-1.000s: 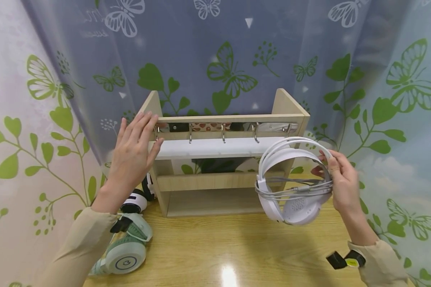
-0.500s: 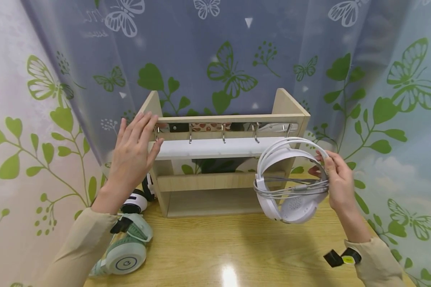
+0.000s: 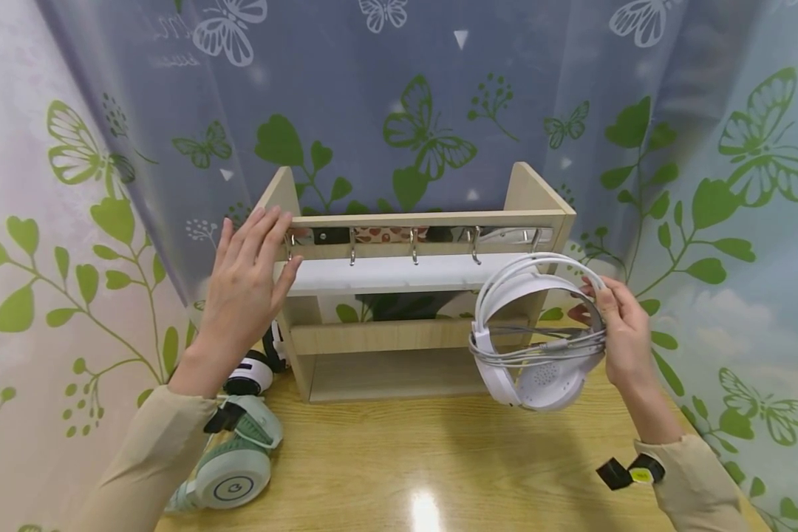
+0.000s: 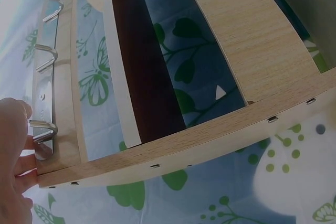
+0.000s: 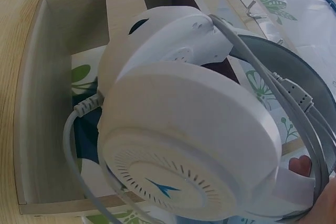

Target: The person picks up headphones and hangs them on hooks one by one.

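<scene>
A wooden rack with a row of metal hooks stands on the desk. My left hand lies flat against its left end with straight fingers; in the left wrist view the fingertips touch the rack's corner beside a hook. My right hand grips white headphones by the headband, with a grey cable wound across them, in front of the rack's right end. The right wrist view shows the white ear cup close up before the rack.
A mint-green headset and a black-and-white headset lie on the wooden desk at the left of the rack. Butterfly-print curtains hang behind and on both sides.
My right hand has shifted the white headphones slightly left and up toward the rack's right end. My left hand has stayed in place.
</scene>
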`<state>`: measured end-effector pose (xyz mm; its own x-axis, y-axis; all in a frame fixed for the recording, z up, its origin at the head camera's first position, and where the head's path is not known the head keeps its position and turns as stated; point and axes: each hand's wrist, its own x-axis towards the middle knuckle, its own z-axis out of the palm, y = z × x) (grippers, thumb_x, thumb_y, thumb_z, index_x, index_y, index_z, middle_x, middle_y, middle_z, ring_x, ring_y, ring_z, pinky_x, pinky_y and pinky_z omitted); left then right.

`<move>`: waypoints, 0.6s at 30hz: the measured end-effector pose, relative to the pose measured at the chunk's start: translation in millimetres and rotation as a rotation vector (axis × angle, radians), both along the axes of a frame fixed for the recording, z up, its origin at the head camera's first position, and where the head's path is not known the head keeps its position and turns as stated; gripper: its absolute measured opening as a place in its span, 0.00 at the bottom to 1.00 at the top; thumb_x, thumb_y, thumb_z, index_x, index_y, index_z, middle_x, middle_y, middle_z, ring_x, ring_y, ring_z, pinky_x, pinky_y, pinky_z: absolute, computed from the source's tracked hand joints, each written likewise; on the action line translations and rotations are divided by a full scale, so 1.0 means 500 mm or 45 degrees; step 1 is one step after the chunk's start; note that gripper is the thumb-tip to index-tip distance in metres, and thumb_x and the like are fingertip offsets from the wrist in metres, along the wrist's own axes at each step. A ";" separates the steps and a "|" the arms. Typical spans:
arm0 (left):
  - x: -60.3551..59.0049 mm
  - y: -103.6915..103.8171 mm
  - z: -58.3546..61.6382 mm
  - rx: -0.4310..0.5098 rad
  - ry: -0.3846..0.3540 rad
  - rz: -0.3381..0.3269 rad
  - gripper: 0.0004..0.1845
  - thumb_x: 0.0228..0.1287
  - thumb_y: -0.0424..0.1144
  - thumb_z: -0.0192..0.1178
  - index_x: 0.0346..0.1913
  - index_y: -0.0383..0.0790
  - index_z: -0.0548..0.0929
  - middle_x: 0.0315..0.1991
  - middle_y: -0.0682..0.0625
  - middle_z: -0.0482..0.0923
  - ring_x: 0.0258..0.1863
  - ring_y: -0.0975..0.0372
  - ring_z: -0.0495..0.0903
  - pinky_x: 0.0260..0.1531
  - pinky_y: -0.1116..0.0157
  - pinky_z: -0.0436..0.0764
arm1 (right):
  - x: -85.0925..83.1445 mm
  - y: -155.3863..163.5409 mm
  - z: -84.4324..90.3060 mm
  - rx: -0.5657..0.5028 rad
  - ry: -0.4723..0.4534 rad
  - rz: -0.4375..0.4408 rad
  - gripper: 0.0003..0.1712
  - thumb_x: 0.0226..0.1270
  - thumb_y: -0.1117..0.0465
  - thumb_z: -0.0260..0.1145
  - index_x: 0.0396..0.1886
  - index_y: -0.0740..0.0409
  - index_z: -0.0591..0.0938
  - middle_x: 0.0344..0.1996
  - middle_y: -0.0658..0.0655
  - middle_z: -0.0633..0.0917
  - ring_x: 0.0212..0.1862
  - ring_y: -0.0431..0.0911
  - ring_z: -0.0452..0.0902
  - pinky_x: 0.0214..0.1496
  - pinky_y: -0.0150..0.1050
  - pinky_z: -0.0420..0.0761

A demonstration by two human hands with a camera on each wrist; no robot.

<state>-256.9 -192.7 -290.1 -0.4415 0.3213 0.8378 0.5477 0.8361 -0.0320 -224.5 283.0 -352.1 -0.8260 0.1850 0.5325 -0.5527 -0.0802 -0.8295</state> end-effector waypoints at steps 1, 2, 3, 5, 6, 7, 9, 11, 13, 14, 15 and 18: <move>0.000 0.000 0.000 0.001 0.000 -0.001 0.29 0.77 0.45 0.55 0.74 0.36 0.68 0.71 0.37 0.69 0.75 0.47 0.63 0.78 0.45 0.47 | -0.001 0.000 -0.001 -0.003 -0.001 0.001 0.13 0.81 0.61 0.53 0.51 0.58 0.83 0.41 0.53 0.81 0.34 0.41 0.85 0.44 0.33 0.87; 0.000 0.000 0.000 0.001 0.001 -0.003 0.29 0.77 0.45 0.54 0.74 0.36 0.68 0.71 0.37 0.69 0.75 0.47 0.63 0.78 0.45 0.47 | -0.001 -0.001 -0.002 -0.005 -0.002 0.003 0.13 0.81 0.61 0.52 0.52 0.59 0.82 0.41 0.53 0.81 0.35 0.41 0.85 0.44 0.33 0.87; 0.000 0.000 0.000 0.002 0.002 -0.003 0.29 0.78 0.46 0.54 0.74 0.36 0.68 0.71 0.37 0.69 0.75 0.47 0.63 0.78 0.45 0.48 | -0.002 -0.001 -0.004 -0.007 -0.001 0.004 0.14 0.81 0.61 0.52 0.52 0.61 0.82 0.41 0.53 0.80 0.35 0.41 0.85 0.44 0.33 0.87; -0.001 0.001 0.000 0.004 0.007 -0.004 0.29 0.79 0.47 0.53 0.74 0.36 0.68 0.71 0.37 0.69 0.75 0.47 0.63 0.78 0.45 0.48 | -0.003 -0.001 -0.007 -0.007 0.004 -0.005 0.15 0.81 0.61 0.52 0.54 0.66 0.80 0.41 0.53 0.81 0.35 0.41 0.85 0.45 0.32 0.87; -0.001 0.001 0.000 0.006 0.010 -0.005 0.28 0.79 0.47 0.52 0.74 0.36 0.68 0.71 0.37 0.69 0.74 0.47 0.63 0.78 0.45 0.48 | -0.004 -0.001 -0.008 -0.008 0.009 -0.009 0.16 0.81 0.61 0.52 0.55 0.68 0.79 0.41 0.53 0.82 0.36 0.41 0.86 0.45 0.32 0.87; -0.001 0.001 -0.001 0.008 0.012 -0.005 0.28 0.80 0.48 0.51 0.74 0.36 0.68 0.71 0.38 0.69 0.74 0.47 0.63 0.78 0.45 0.48 | -0.005 -0.001 -0.009 -0.008 0.017 -0.009 0.17 0.81 0.61 0.52 0.55 0.70 0.78 0.40 0.53 0.82 0.36 0.41 0.86 0.46 0.32 0.86; -0.002 0.002 -0.001 0.010 0.016 -0.004 0.29 0.80 0.50 0.49 0.74 0.36 0.69 0.71 0.38 0.69 0.74 0.47 0.64 0.78 0.45 0.49 | -0.006 0.000 -0.011 0.000 0.031 -0.018 0.18 0.81 0.61 0.52 0.56 0.70 0.78 0.40 0.53 0.82 0.37 0.41 0.86 0.47 0.32 0.86; -0.003 0.002 -0.002 0.011 0.018 -0.004 0.29 0.81 0.51 0.47 0.74 0.36 0.69 0.71 0.38 0.69 0.74 0.47 0.64 0.78 0.45 0.49 | -0.008 0.001 -0.012 0.014 0.053 -0.024 0.17 0.81 0.61 0.51 0.56 0.69 0.78 0.41 0.53 0.82 0.38 0.40 0.86 0.48 0.31 0.86; -0.003 0.002 -0.002 0.012 0.017 -0.005 0.29 0.81 0.51 0.47 0.74 0.36 0.69 0.71 0.38 0.69 0.74 0.47 0.64 0.78 0.45 0.49 | -0.009 0.003 -0.014 0.030 0.073 -0.032 0.16 0.81 0.61 0.51 0.56 0.66 0.79 0.41 0.52 0.82 0.40 0.40 0.85 0.49 0.31 0.85; -0.003 0.002 -0.002 0.012 0.017 -0.005 0.29 0.81 0.51 0.47 0.74 0.36 0.69 0.71 0.38 0.69 0.74 0.47 0.64 0.78 0.45 0.49 | -0.009 0.004 -0.014 0.041 0.081 -0.038 0.15 0.81 0.61 0.51 0.55 0.64 0.79 0.41 0.52 0.82 0.40 0.40 0.85 0.49 0.31 0.85; -0.003 0.002 -0.002 0.012 0.018 -0.005 0.29 0.81 0.51 0.48 0.74 0.36 0.69 0.71 0.38 0.69 0.74 0.47 0.64 0.78 0.45 0.49 | -0.010 0.005 -0.015 0.050 0.086 -0.045 0.15 0.81 0.61 0.51 0.55 0.62 0.80 0.41 0.52 0.82 0.41 0.40 0.85 0.49 0.30 0.85; -0.004 0.002 -0.002 0.013 0.018 -0.006 0.28 0.80 0.50 0.49 0.73 0.36 0.69 0.71 0.38 0.69 0.74 0.47 0.64 0.78 0.45 0.49 | -0.012 0.007 -0.018 0.070 0.091 -0.051 0.14 0.81 0.61 0.51 0.54 0.57 0.80 0.42 0.52 0.82 0.41 0.40 0.86 0.49 0.30 0.85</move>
